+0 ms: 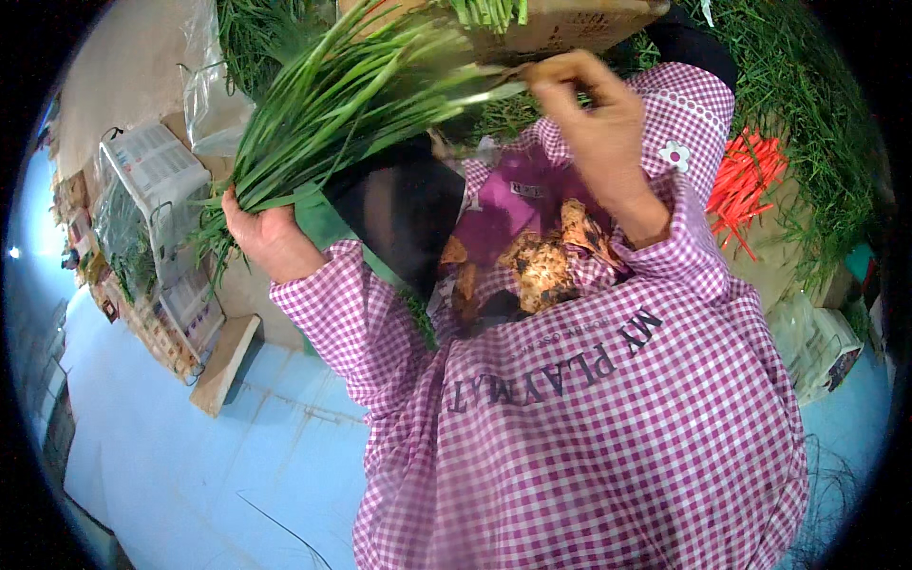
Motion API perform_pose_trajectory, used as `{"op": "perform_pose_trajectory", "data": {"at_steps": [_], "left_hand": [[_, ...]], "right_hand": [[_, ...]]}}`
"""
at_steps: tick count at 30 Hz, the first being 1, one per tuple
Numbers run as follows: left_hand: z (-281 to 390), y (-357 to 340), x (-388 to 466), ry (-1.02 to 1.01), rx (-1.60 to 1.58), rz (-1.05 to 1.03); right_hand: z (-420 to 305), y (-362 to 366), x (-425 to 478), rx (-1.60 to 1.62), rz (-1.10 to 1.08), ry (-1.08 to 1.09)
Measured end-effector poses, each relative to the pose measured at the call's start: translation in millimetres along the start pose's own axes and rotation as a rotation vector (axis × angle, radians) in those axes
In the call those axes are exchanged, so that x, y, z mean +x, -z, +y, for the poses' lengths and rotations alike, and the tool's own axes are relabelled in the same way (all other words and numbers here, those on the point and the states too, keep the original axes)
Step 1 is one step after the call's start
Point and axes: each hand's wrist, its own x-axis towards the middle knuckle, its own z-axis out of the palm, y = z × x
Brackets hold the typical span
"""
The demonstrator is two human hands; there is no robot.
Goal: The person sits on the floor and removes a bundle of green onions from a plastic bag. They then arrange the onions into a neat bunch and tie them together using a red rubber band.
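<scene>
My left hand grips a thick bunch of long green chive-like leaves by the leafy end. The pale stem ends of the bunch point right, towards my right hand. That hand is blurred, its thumb and finger pinched at a thin brownish strand beside the stem ends. Below the hands, my lap holds purple cloth and stained, brown and cream patches, whose nature I cannot tell.
A cardboard box stands ahead with cut green stalks on it. Loose greens and a pile of red strips lie at right. On the left are a printed white box, clear plastic and a wooden board on the blue floor.
</scene>
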Motion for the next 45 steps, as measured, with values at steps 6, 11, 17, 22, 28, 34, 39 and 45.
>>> {"op": "perform_pose_trajectory", "data": {"at_steps": [6, 11, 17, 22, 28, 34, 39, 45], "left_hand": [[2.0, -0.4, -4.2, -0.030, 0.077, -0.032], [-11.6, -4.7, -31.5, -0.370, 0.485, -0.081], [1.8, -15.4, -20.3, -0.124, 0.229, 0.041], [-4.3, -3.9, -12.2, -0.170, 0.222, -0.034], [2.0, -6.5, -3.8, -0.034, 0.068, 0.025], [-8.7, 6.2, -10.0, -0.291, 0.336, -0.124], [-13.0, 4.8, -14.3, -0.325, 0.369, -0.146], [-14.0, -6.8, -34.9, -0.368, 0.478, -0.103]], "right_hand": [[36.5, 48.2, 0.1, -0.177, -0.003, -0.217], [51.8, 2.2, 0.8, -0.154, -0.395, 0.022], [58.3, -15.8, -12.2, -0.183, -0.778, -0.097], [51.4, 14.9, -1.1, -0.238, -0.333, -0.068], [20.4, -19.3, 26.0, -0.255, -0.266, 0.383], [24.9, -55.4, 39.5, -0.228, -0.212, 0.430], [28.0, -56.7, 36.0, -0.169, -0.208, 0.365], [23.7, -64.2, 36.2, -0.230, -0.140, 0.383]]}}
